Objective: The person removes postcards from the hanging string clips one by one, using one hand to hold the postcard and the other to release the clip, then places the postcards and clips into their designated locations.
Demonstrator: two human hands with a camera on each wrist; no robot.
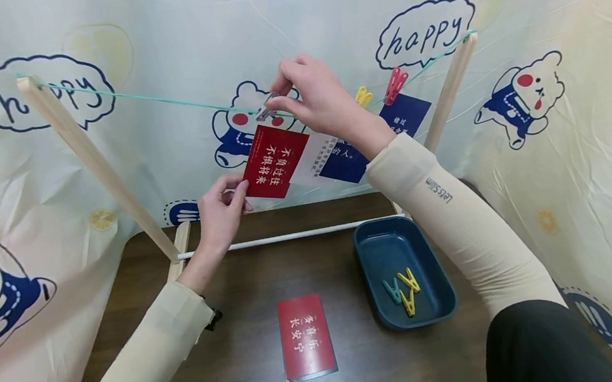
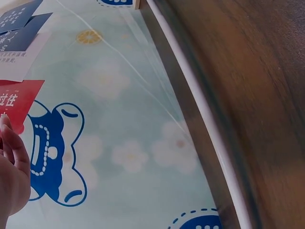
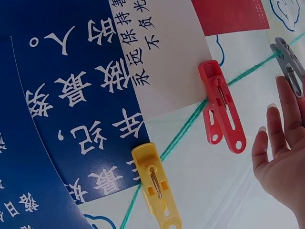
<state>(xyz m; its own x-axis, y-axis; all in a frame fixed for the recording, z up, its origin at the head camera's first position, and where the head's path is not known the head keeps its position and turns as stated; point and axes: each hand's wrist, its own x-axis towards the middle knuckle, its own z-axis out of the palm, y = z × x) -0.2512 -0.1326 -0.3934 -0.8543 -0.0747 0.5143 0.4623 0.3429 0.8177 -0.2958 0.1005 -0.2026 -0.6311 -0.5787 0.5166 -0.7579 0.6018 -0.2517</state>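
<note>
a small pile of cards (image 1: 307, 337), red on top, lies on the surface (image 1: 217, 352) at the bottom middle of the frame. a blue tub (image 1: 388, 246) with three pegs (image 1: 409, 280) sits at lower right. in the middle, the left hand (image 1: 221, 207) pinches a red card (image 1: 275, 161) in its fingers. the right hand (image 1: 318, 98) pinches a gray peg (image 1: 265, 110) at the green string (image 1: 159, 98), just above that card. a bear cloth (image 1: 178, 16) is behind.

Held red card (image 2: 24, 98), cropped in left-wrist view
</note>
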